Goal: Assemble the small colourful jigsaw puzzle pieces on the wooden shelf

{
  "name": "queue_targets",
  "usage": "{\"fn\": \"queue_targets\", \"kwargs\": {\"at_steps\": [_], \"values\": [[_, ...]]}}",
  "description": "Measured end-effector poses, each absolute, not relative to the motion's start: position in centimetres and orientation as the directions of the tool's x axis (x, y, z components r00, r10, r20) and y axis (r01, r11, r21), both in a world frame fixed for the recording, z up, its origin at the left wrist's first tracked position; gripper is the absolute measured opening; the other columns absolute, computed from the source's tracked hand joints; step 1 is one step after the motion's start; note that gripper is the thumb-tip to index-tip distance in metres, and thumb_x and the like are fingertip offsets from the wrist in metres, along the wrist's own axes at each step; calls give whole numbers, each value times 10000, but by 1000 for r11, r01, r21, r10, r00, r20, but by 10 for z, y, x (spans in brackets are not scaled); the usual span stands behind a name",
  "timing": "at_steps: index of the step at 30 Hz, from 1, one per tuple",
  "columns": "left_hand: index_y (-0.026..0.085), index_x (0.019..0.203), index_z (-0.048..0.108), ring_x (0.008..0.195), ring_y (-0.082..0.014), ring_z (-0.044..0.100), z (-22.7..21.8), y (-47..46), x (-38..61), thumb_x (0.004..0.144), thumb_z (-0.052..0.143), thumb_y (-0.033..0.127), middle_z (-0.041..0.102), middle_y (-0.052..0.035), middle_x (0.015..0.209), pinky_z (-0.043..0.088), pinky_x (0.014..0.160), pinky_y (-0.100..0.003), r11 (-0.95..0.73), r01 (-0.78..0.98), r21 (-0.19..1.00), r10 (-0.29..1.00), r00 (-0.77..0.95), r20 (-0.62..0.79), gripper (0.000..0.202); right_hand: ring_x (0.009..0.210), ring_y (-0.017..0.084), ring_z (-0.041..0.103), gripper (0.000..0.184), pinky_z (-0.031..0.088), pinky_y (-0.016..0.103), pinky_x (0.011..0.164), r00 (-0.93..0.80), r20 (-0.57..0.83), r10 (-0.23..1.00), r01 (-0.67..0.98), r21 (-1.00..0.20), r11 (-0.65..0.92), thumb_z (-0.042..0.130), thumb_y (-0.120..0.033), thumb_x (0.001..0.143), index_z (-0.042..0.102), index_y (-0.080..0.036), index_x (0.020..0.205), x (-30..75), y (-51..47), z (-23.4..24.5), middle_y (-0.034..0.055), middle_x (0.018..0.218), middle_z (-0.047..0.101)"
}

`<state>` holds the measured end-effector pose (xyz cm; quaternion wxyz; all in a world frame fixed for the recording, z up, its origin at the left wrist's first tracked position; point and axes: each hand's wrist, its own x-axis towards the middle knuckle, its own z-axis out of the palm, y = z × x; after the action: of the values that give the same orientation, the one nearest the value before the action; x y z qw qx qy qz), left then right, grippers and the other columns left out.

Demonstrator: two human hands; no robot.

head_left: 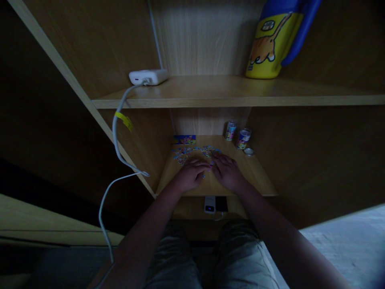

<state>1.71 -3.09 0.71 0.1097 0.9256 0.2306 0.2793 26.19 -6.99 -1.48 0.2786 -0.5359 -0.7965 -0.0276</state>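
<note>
Both of my hands rest on a low wooden shelf [255, 176] among small scattered jigsaw pieces [192, 152]. My left hand [192, 173] lies palm down with its fingers curled, its fingertips at a few pieces. My right hand [226, 170] lies beside it, fingers bent and pressed onto pieces near the middle. In the dim light I cannot make out what either hand holds. A small blue and yellow picture card [184, 139] leans against the back wall behind the pieces.
Two small printed tins [237, 135] and a round lid [248, 151] stand at the back right. On the upper shelf [228, 96] sit a white charger [148, 76] with a hanging cable and a yellow and blue bag [275, 40]. A power bank [209, 204] lies below.
</note>
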Motion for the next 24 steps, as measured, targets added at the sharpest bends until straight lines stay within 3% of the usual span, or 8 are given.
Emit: {"fn": "queue_targets", "kwargs": {"at_steps": [3,7,9,12,15,20,24], "values": [[297,1300,797,1301,-252,722,6,-30,18,937,617,20,813,-32,1377,541,1182,-514,-881,326,344,463,747,477,491,1654,352,410,592,262,642,1349,-274,397,876,876,-273,398,435,-425,1170,443,-251,1736,261,-67,-18,122,1722,559],[271,1120,835,1126,-262,764,8,-32,19,973,655,87,858,-42,1197,587,1081,-494,-854,401,331,519,696,496,297,1669,351,400,599,230,671,1361,-270,379,885,877,-283,389,462,-414,1158,448,-231,1728,261,-64,-20,151,1700,579],[259,1033,836,1064,-267,760,9,-34,19,988,670,122,860,-45,1120,586,1059,-491,-831,467,304,556,664,500,220,1626,334,464,538,267,643,1356,-282,421,862,855,-298,425,476,-358,1147,521,-220,1665,263,-64,-19,155,1663,615],[251,971,833,1042,-271,749,9,-34,19,980,681,124,853,-46,1077,570,1073,-502,-790,548,276,604,614,508,199,1396,287,660,368,450,526,1252,-306,488,818,775,-372,511,507,-258,1115,673,-224,1442,267,-66,-15,130,1446,760],[249,1002,846,1077,-276,744,8,-33,18,968,680,105,854,-49,1122,569,1076,-508,-779,563,277,616,602,508,223,1168,269,721,213,551,449,1091,-312,512,800,722,-420,550,582,-248,1091,726,-255,1248,270,-69,-11,86,1203,809],[260,1108,855,1161,-280,739,5,-32,18,986,657,86,851,-38,1224,564,1113,-526,-808,518,283,583,628,516,291,1208,320,677,143,518,509,1114,-261,514,817,804,-352,479,765,-348,1013,766,-245,1112,270,-70,-11,109,1232,772],[262,1189,842,1235,-276,739,4,-30,20,1014,649,106,830,-48,1327,549,1160,-546,-815,501,293,576,636,514,303,1157,304,691,110,517,500,1101,-253,501,828,809,-360,465,797,-360,1001,782,-251,989,270,-68,-11,88,1166,780]]}}
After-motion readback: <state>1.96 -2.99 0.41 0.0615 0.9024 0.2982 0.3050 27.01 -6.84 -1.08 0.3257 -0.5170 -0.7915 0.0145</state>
